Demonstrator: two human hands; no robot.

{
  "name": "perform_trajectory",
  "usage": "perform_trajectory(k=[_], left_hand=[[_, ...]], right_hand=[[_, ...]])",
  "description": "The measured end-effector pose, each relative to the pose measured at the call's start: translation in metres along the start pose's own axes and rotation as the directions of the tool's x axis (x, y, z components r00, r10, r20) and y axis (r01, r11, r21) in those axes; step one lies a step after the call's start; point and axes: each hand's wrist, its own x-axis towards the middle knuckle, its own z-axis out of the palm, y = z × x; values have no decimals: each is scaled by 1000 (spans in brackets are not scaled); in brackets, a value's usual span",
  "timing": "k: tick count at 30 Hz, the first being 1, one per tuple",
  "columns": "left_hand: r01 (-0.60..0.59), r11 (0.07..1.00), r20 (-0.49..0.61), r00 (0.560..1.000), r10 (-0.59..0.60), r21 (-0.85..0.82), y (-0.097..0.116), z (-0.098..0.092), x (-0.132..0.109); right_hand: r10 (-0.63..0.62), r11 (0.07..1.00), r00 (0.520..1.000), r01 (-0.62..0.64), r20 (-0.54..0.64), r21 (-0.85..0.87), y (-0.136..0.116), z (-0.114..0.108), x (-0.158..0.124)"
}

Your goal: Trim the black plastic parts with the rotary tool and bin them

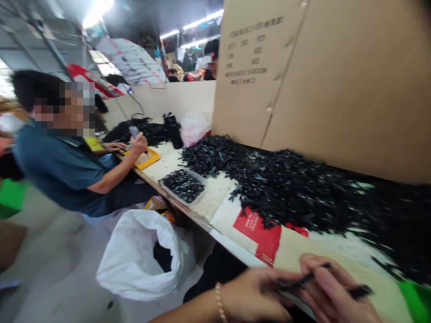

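Observation:
At the bottom right, over the table's front edge, my left hand, with a beaded bracelet at the wrist, has its fingers closed on a slim black strip. Close against it, my right hand is closed too, gripping black strip pieces; one dark end sticks out to the right. Motion blurs the fingers, and the pieces' exact kind cannot be made out. Behind both hands lies a long heap of small black strips. Its near side rests partly on a red printed sheet.
A clear plastic tray of black pieces stands on the table. A white sack sits below on the floor. At left a co-worker works over a yellow tray. A tall cardboard box backs the heap; something green is at right.

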Motion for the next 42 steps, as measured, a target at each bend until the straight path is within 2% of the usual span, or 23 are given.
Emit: perform_trajectory(k=[2, 4, 8, 10, 13, 15, 18, 23, 27, 30, 35, 38, 42], left_hand=[[-31, 990, -196, 981, 4, -135, 8, -7, -3], [-21, 989, -300, 954, -23, -145, 14, -10, -4], [37, 999, -369, 929, -30, 12, 19, -2, -2], [59, 998, -391, 919, -54, 1, 17, 0, 0], [90, 992, -427, 896, -119, -86, 13, 0, 2], [92, 985, -442, 885, -147, -143, 12, -2, 2], [87, 982, -434, 888, -153, -169, 13, -2, 2], [59, 995, -447, 890, -88, -79, 12, 1, 1], [55, 997, -465, 885, -21, 59, 11, 0, 1], [67, 987, -476, 880, 12, 149, 11, 0, 1], [101, 988, -491, 871, -30, 118, 10, 1, 3], [97, 992, -491, 870, -44, 84, 10, 1, 5], [97, 993, -488, 871, -53, 67, 9, 2, 7]], right_hand=[[-16, 999, 999, 15, -34, -42, 3, 4, -2], [-94, 991, 995, 90, -36, -95, 11, 7, 0], [-221, 931, 974, 228, 59, -285, 26, 6, 4], [-228, 920, 971, 241, 78, -310, 26, 2, 2], [-259, 900, 965, 258, 45, -352, 22, -7, -6], [-289, 859, 956, 282, 49, -428, 20, -12, -11], [-308, 784, 938, 346, 160, -515, 21, -15, -19], [-367, 761, 919, 386, 144, -521, 25, -10, -24], [-436, 664, 867, 492, 243, -564, 22, -8, -21], [-480, 616, 836, 537, 266, -576, 23, -10, -20], [-532, 523, 785, 600, 319, -605, 27, -13, -19], [-544, 505, 770, 617, 333, -604, 27, -14, -18], [-582, 514, 760, 619, 289, -594, 28, -15, -17]])
